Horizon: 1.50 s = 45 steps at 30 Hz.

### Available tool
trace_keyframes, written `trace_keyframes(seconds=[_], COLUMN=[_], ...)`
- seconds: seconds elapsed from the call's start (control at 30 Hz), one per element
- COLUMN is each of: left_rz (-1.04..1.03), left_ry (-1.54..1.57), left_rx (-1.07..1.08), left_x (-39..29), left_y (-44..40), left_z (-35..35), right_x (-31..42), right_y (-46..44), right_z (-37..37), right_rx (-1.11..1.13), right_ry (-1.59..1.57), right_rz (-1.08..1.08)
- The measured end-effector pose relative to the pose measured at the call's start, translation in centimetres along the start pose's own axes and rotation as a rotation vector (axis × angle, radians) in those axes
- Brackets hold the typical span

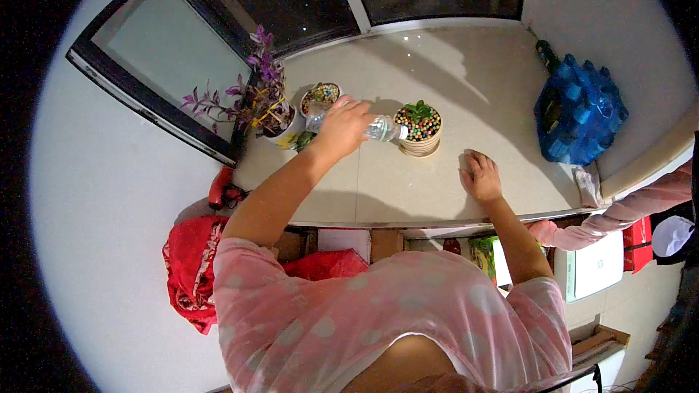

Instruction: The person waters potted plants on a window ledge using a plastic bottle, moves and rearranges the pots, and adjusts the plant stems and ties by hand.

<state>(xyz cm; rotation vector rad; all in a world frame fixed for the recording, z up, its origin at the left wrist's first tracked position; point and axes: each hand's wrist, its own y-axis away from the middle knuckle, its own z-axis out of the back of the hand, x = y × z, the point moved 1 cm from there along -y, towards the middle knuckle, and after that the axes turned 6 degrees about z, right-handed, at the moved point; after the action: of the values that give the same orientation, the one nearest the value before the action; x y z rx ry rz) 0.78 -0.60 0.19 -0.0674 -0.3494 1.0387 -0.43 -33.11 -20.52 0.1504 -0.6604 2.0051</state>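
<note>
Bottle (383, 129), clear plastic, is wrapped in our left grip (346, 122), mouth by the ribbed pot's (420, 147) colourful round beads (424, 129); right grip's (482, 177) released on our glossy ledge (408, 200).

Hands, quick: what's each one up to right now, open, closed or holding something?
Left hand: closed around a clear bottle, its neck at the striped pot.
Right hand: open, resting on the ledge, holding nothing visible.

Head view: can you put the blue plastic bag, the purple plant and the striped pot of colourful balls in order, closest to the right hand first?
From the right hand:
1. Striped pot, just to its left
2. Blue plastic bag, over to the right
3. Purple plant, far left
</note>
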Motion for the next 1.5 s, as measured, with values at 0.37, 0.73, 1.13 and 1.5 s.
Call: trace_keyframes(seconds=[0.37, 0.73, 1.13, 1.5], left_rz=[0.046, 0.094, 0.025, -0.001], left_ry=[0.010, -0.028, 0.021, 0.061], left_rx=[-0.068, -0.023, -0.106, -0.141], left_x=[1.3, 2.0, 0.6, -0.4], left_y=[0.9, 0.2, -0.6, -1.9], left_z=[0.6, 0.5, 0.5, 0.7], right_x=[-0.4, -0.7, -0.4, -0.3], right_y=[0.0, 0.0, 0.1, 0.1], right_z=[0.0, -0.3, 0.1, 0.4], right_rx=[-0.033, 0.002, -0.041, -0.045], right_ry=[0.002, 0.024, 0.000, -0.018], right_rz=[0.032, 0.014, 0.047, 0.047])
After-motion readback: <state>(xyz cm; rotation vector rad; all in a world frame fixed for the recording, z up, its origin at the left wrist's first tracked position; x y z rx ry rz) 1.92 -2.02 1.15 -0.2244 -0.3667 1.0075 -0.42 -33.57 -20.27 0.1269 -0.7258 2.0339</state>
